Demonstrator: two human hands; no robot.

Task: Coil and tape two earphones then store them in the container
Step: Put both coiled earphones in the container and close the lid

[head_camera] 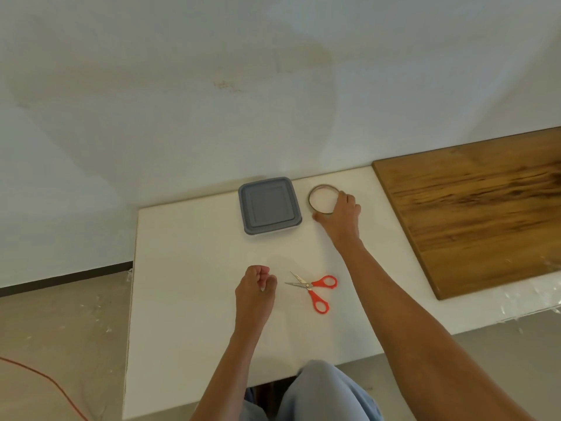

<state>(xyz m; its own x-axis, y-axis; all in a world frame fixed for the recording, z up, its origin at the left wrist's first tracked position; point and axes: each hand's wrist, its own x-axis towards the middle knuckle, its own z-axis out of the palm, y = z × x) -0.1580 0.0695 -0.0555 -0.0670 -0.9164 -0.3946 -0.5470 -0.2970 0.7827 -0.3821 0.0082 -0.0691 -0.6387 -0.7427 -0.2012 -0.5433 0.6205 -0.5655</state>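
The right hand (341, 212) reaches to the far side of the white table (188, 268) and grips the tape (323, 186), a thin ring lying flat on the tabletop. The thumb sits at the ring's near edge and the fingers curl over its right side, so the hand is clamped on the roll. Just left of the tape, apart from it, stands the grey container (268, 205), square, with its lid on, near the table's far edge by the wall (212, 86).

The left hand (255, 291) hovers low over the middle of the table with its fingers curled in toward the thumb; I cannot tell whether it pinches anything. Just to its right lie the scissors (308, 286), orange-handled, blades parted and pointing left toward that hand, not touching it.

A wooden board (473, 214) covers the table's right part, well apart from both hands. Knees in pale blue trousers (328, 393) show at the near edge. On the floor (60, 323) to the left runs a red cable (45, 375)
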